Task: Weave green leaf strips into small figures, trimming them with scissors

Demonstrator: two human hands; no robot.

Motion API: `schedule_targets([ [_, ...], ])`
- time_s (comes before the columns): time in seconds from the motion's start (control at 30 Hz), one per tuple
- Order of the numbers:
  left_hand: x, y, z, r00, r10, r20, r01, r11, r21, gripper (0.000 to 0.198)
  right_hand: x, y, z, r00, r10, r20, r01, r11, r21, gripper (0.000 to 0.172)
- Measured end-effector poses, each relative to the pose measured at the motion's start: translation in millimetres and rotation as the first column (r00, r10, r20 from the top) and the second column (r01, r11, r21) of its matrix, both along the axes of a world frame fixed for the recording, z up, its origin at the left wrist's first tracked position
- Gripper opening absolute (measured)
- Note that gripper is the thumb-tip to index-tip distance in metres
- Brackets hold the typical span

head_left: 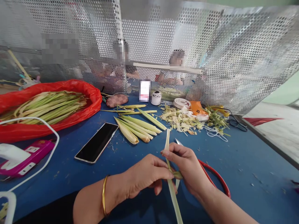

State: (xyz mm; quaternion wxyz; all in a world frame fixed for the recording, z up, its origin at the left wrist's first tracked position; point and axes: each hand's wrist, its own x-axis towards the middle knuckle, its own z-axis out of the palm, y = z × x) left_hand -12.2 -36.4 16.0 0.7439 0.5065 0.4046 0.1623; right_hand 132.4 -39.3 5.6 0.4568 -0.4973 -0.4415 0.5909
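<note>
A long pale-green leaf strip (173,199) runs upright between my hands, its lower end hanging towards me. My left hand (146,171), with a gold bangle at the wrist, pinches it near the middle between thumb and fingers. Higher up, the thumb and fingertips of my right hand (183,160) grip the same strip. A short folded green piece (177,175) crosses the strip between the hands. Scissors with red handles (224,180) lie partly hidden beneath my right hand. Several pale-green leaf sheaths (140,126) are spread on the blue table (130,151) beyond my hands.
A black-screened phone (97,143) lies left. Behind it stands a red bag (93,98) of long leaves, near a magenta power strip (35,152) and white cable (50,155). Leaf scraps (181,119) and a tape roll (182,103) lie by the perforated metal screen (151,40); people sit beyond it.
</note>
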Motion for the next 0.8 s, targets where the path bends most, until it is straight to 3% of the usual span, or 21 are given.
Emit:
schedule_targets([
  [0.1, 0, 0, -1.5, 1.0, -0.006, 0.015, 0.006, 1.0, -0.015, 0.019, 0, 2, -1.8, 0.992, -0.024, 0.127, 0.016, 0.998, 0.063, 0.032],
  [0.17, 0, 3, -3.4, 0.998, 0.039, 0.046, -0.037, 0.999, -0.04, 0.019, 4, 4, -1.6, 0.961, -0.098, 0.258, 0.047, 0.98, 0.195, 0.028],
  [0.27, -1, 9, -5.2, 0.97, 0.219, 0.106, -0.212, 0.975, -0.072, 0.022, 17, 9, 2.3, 0.818, -0.336, 0.466, 0.083, 0.872, 0.483, 0.028],
  [0.3, -2, 11, -5.4, 0.952, 0.28, 0.126, -0.272, 0.959, -0.077, 0.024, 22, 11, 4.1, 0.766, -0.372, 0.524, 0.057, 0.852, 0.521, 0.032],
  [0.33, -3, 13, -5.5, 0.933, 0.33, 0.141, -0.321, 0.943, -0.085, 0.028, 26, 12, 5.7, 0.734, -0.357, 0.577, 0.021, 0.863, 0.506, 0.038],
  [0.4, -5, 16, -5.6, 0.91, 0.383, 0.158, -0.371, 0.923, -0.097, 0.037, 29, 15, 7.6, 0.757, -0.184, 0.628, -0.068, 0.932, 0.355, 0.048],
  [0.47, -6, 16, -6.1, 0.917, 0.369, 0.153, -0.359, 0.929, -0.092, 0.041, 27, 16, 7.1, 0.851, 0.03, 0.525, -0.154, 0.968, 0.196, 0.049],
  [0.53, -5, 14, -6.9, 0.94, 0.314, 0.134, -0.307, 0.949, -0.07, 0.038, 21, 15, 4.7, 0.941, 0.113, 0.318, -0.159, 0.98, 0.121, 0.044],
  [0.67, -3, 10, -6.0, 0.971, 0.22, 0.09, -0.217, 0.975, -0.047, 0.032, 11, 12, -0.3, 0.992, 0.108, -0.063, -0.111, 0.993, -0.044, 0.034],
  [0.73, -2, 9, -4.6, 0.977, 0.203, 0.066, -0.201, 0.979, -0.042, 0.031, 10, 10, -1.3, 0.986, 0.11, -0.128, -0.119, 0.99, -0.072, 0.033],
  [0.8, -2, 9, -4.1, 0.98, 0.193, 0.036, -0.192, 0.981, -0.038, 0.028, 11, 10, -1.4, 0.995, 0.057, -0.084, -0.06, 0.998, -0.028, 0.033],
])
